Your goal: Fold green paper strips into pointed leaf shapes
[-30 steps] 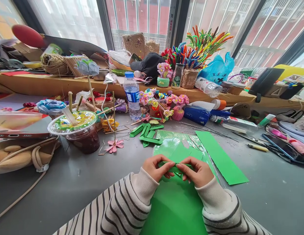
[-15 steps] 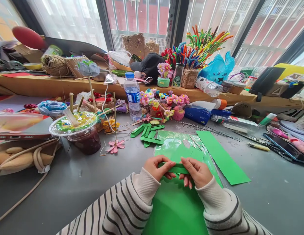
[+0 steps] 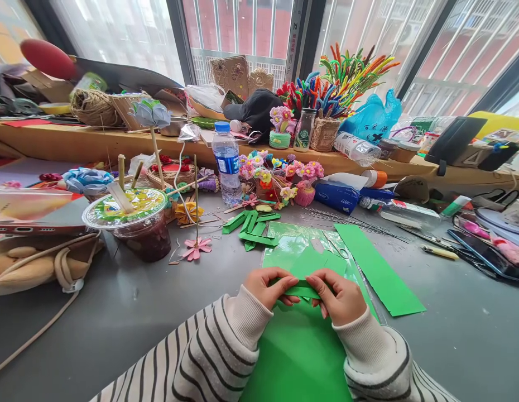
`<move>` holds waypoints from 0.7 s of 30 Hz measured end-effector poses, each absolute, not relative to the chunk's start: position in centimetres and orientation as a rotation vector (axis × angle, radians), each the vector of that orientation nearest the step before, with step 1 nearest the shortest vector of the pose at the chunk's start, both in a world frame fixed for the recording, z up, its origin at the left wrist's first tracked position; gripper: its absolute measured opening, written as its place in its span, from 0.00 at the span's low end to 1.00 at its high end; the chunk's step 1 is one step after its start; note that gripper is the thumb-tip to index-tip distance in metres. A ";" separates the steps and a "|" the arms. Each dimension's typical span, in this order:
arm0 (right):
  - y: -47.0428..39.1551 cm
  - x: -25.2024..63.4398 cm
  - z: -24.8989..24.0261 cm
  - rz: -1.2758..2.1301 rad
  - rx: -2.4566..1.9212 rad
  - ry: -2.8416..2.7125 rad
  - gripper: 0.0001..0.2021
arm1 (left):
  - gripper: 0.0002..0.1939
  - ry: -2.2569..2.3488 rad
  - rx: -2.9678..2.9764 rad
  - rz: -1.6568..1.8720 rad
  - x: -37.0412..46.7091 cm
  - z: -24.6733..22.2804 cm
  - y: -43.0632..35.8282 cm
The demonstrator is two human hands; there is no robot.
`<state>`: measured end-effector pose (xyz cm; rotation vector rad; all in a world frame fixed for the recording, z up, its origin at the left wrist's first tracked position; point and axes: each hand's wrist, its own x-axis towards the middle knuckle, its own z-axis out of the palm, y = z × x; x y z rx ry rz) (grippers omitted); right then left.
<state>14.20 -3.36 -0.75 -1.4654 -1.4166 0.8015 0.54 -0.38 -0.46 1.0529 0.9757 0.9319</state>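
Note:
A small folded strip of green paper (image 3: 302, 289) is pinched between my two hands. My left hand (image 3: 268, 286) grips its left end, thumb on top and fingers beneath. At the right end my right hand (image 3: 340, 296) presses its thumb and fingers on the strip. Below them lies a large green paper sheet (image 3: 301, 352), partly in a clear plastic sleeve. Several folded green paper pieces (image 3: 253, 229) are heaped beyond my left hand. To the right of the sleeve rests a long flat green paper strip (image 3: 380, 273). Scissors (image 3: 338, 248) lie on the sleeve.
A lidded drink cup (image 3: 138, 234) and a pink paper flower on a stick (image 3: 196, 249) stand to the left. Behind are a water bottle (image 3: 226, 167), a blue tissue pack (image 3: 337, 195) and thin wires (image 3: 355, 222). A phone (image 3: 485, 251) lies far right.
My right hand has shifted slightly left along the strip, its thumb now closer to my left thumb. The strip stays held in both hands.

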 end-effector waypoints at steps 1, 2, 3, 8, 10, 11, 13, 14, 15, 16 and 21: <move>-3.4 14.3 -0.7 0.753 -1.476 -1.451 0.13 | 0.10 0.970 1.047 0.929 0.5 -0.4 -0.4; -3.4 14.4 -0.6 0.723 -1.485 -1.474 0.13 | 0.11 0.965 1.045 0.926 0.5 -0.4 -0.4; -3.4 14.4 -0.6 0.706 -1.490 -1.490 0.13 | 0.11 0.963 1.043 0.923 0.5 -0.3 -0.5; -3.5 14.6 -0.4 0.650 -1.485 -1.535 0.14 | 0.10 1.005 1.054 0.900 0.4 -0.3 -0.4; -3.5 14.7 -0.4 0.625 -1.478 -1.543 0.13 | 0.11 0.998 1.043 0.893 0.4 -0.3 -0.3; -3.5 14.7 -0.4 0.621 -1.475 -1.541 0.13 | 0.12 0.978 1.035 0.895 0.4 -0.3 -0.3; -3.4 14.8 -0.4 0.629 -1.469 -1.527 0.13 | 0.13 0.928 1.028 0.902 0.3 -0.2 -0.3; -3.4 14.9 -0.4 0.637 -1.467 -1.517 0.13 | 0.14 0.913 1.029 0.903 0.3 -0.1 -0.3; -3.4 14.9 -0.4 0.645 -1.464 -1.508 0.13 | 0.14 0.909 1.030 0.903 0.3 0.0 -0.4; -3.4 15.0 -0.4 0.650 -1.463 -1.502 0.13 | 0.14 0.913 1.029 0.902 0.3 0.2 -0.4; -3.4 14.9 -0.4 0.652 -1.468 -1.484 0.13 | 0.14 0.915 1.002 0.864 0.3 0.3 -0.3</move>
